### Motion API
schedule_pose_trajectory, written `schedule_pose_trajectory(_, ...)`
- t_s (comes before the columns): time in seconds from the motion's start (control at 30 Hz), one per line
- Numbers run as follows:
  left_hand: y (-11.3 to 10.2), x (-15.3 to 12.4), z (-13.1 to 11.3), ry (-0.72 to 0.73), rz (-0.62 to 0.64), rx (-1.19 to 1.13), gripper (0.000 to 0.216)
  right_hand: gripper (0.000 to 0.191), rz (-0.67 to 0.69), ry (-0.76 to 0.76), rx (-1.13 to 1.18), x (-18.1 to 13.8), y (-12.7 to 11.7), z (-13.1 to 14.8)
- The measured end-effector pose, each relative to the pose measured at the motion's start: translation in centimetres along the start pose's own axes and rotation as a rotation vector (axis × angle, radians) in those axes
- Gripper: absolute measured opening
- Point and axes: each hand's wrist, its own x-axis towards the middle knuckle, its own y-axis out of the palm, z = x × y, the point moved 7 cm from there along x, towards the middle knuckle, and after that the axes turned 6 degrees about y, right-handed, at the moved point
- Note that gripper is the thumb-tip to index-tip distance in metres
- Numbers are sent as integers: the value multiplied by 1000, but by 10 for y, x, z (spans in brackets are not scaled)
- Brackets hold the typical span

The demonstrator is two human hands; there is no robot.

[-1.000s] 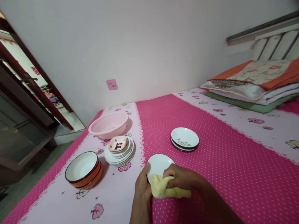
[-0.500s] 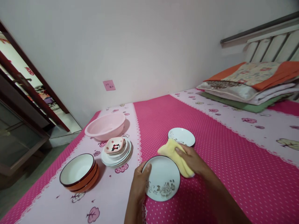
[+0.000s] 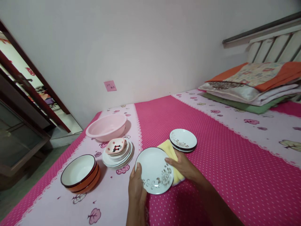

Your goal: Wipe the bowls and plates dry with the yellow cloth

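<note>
A white plate (image 3: 152, 168) with a dark rim and a brownish flower pattern is held up over the bed, tilted towards me. My left hand (image 3: 137, 183) grips its left edge, thumb on the face. At the right edge, my right hand (image 3: 182, 164) pinches the rim with its thumb on top and a yellow cloth (image 3: 168, 148) under the fingers, partly behind the plate. Just beyond that hand lies a small stack of matching plates (image 3: 183, 138) on the pink polka-dot bedspread (image 3: 155, 119).
To the left stand orange bowls (image 3: 81, 174), stacked, and a pile of white plates (image 3: 129, 159) topped by a small square cat dish (image 3: 115, 146). A pink basin (image 3: 107, 127) sits behind them near the wall. Folded bedding (image 3: 254, 83) lies at the far right.
The plate has moved up and left and turned, its flowers shifting to the right side. My right hand has moved left with the cloth onto the plate's edge, uncovering the plate stack.
</note>
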Motion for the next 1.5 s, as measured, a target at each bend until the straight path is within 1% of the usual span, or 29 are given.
schedule_pose_trajectory(0.07, -5, 0, 1, 45, -91, -24, 49, 53, -3, 81, 111, -1, 15, -15)
schedule_pose_trajectory(0.17, -6, -5, 1, 132, -167, -63, 50, 61, 37, 141, 186, -6, 48, -31)
schedule_pose_trajectory(0.23, -4, -10, 2, 166, -199, -70, 50, 62, 54, 143, 244, -10, 66, -35)
schedule_pose_trajectory(0.3, 0, -11, 2, 184, -184, -68, 50, 61, 59, 146, 309, -12, 73, -35)
schedule_pose_trajectory(0.37, 5, -9, -2, 196, -123, -76, 51, 60, 77, 163, 337, -12, 68, -32)
schedule_pose_trajectory(0.47, 10, -3, -17, 200, 41, -41, 57, 61, 126, 204, 298, -13, 46, -25)
schedule_pose_trajectory(0.57, 11, 0, -35, 201, 204, 139, 62, 59, 210, 237, 218, -17, 28, -18)
schedule_pose_trajectory(0.63, 8, 0, -40, 178, 272, 287, 63, 56, 291, 232, 165, -20, 27, -14)
schedule_pose_trajectory(0.67, 5, 1, -42, 181, 274, 345, 63, 56, 322, 224, 150, -21, 29, -13)
schedule_pose_trajectory(0.73, -2, 4, -45, 229, 196, 415, 63, 57, 324, 212, 159, -20, 34, -14)
schedule_pose_trajectory(0.83, -13, 7, -47, 355, 3, 426, 56, 65, 221, 215, 220, -15, 41, -18)
schedule_pose_trajectory(0.9, -17, 6, -44, 415, -99, 394, 51, 70, 172, 216, 250, -14, 49, -18)
schedule_pose_trajectory(0.97, -22, 4, -40, 458, -218, 372, 48, 68, 193, 209, 265, -17, 63, -17)
schedule_pose_trajectory(1.03, -28, 1, -35, 475, -329, 378, 49, 61, 229, 182, 272, -20, 77, -15)
schedule_pose_trajectory(1.1, -30, 0, -29, 472, -372, 397, 50, 56, 238, 147, 282, -22, 86, -16)
schedule_pose_trajectory(1.13, -29, 2, -26, 465, -356, 402, 50, 54, 218, 127, 270, -22, 87, -18)
schedule_pose_trajectory(1.2, -24, 6, -21, 449, -277, 411, 47, 49, 119, 63, 126, -19, 78, -20)
schedule_pose_trajectory(1.27, -18, 8, -19, 437, -207, 421, 46, 45, -46, -15, -105, -16, 60, -21)
schedule_pose_trajectory(1.3, -14, 7, -20, 437, -193, 432, 48, 43, -136, -49, -213, -15, 50, -20)
schedule_pose_trajectory(1.37, -3, 0, -21, 422, -131, 423, 54, 42, -275, -84, -352, -15, 34, -19)
schedule_pose_trajectory(1.4, 5, -5, -21, 391, -70, 386, 56, 42, -317, -93, -391, -16, 29, -19)
schedule_pose_trajectory(1.43, 15, -10, -19, 340, 21, 320, 59, 42, -346, -104, -428, -18, 27, -19)
schedule_pose_trajectory(1.5, 36, -22, -13, 215, 191, 127, 63, 47, -355, -187, -532, -23, 33, -15)
